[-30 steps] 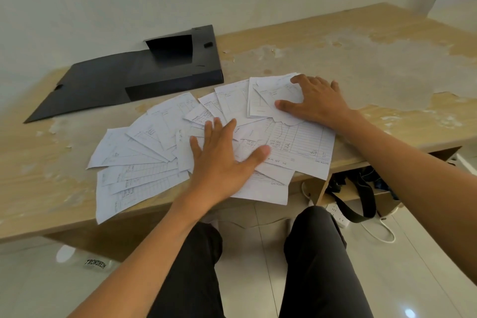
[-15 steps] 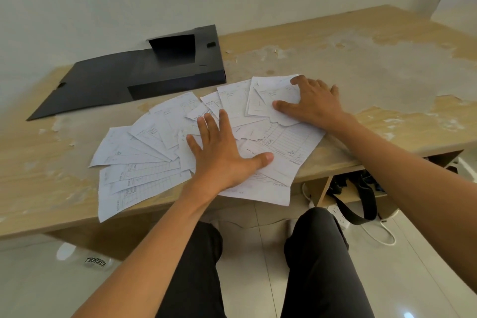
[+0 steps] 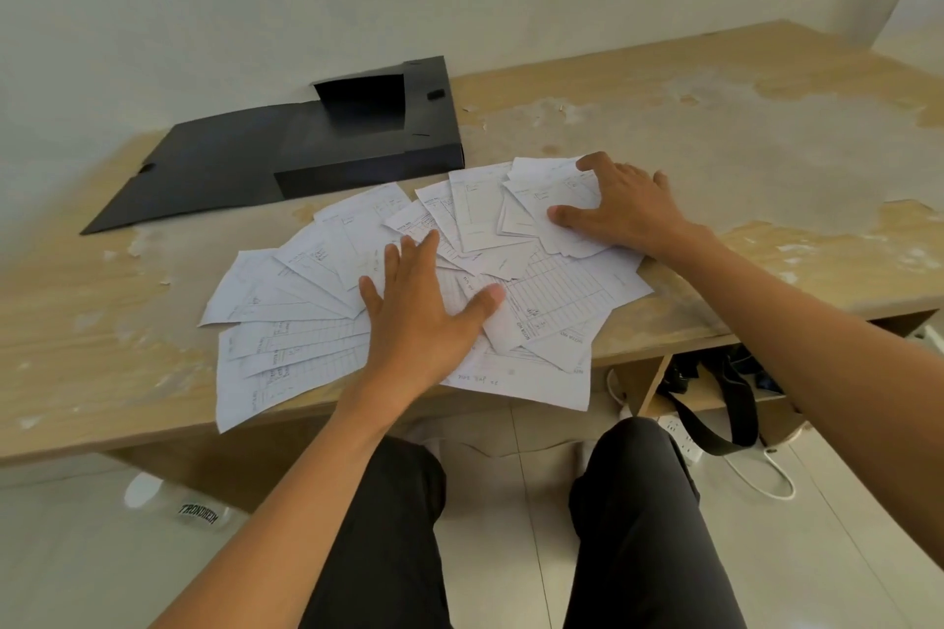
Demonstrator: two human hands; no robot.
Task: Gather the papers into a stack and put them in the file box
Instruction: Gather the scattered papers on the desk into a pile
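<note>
— Papers point(image 3: 327, 322) first: where are they?

— Fanned out in a loose arc on the table point(image 3: 715, 128), overlapping one another, with the nearest sheets hanging over the front edge above my knees. They are printed forms with some handwriting; the text is too small to read.

— And your hands?

— My left hand point(image 3: 424, 317) lies flat on the middle of the fan, palm down, grip spread wide, thumb out to the right, pressing on the sheets and closed on nothing. My right hand point(image 3: 623, 209) rests on the far right end of the fan, fingers splayed over the top sheets and thumb lying on a sheet; that grip is apart too, holding nothing.

— The file box?

— The black file box point(image 3: 368, 138) sits behind the papers near the wall, lying open, its flap spread flat to the left. It touches no sheet that I can see.

— Anything below the table?

— A dark strap point(image 3: 715, 429) and a white cable point(image 3: 766, 475) on the floor at right.
</note>
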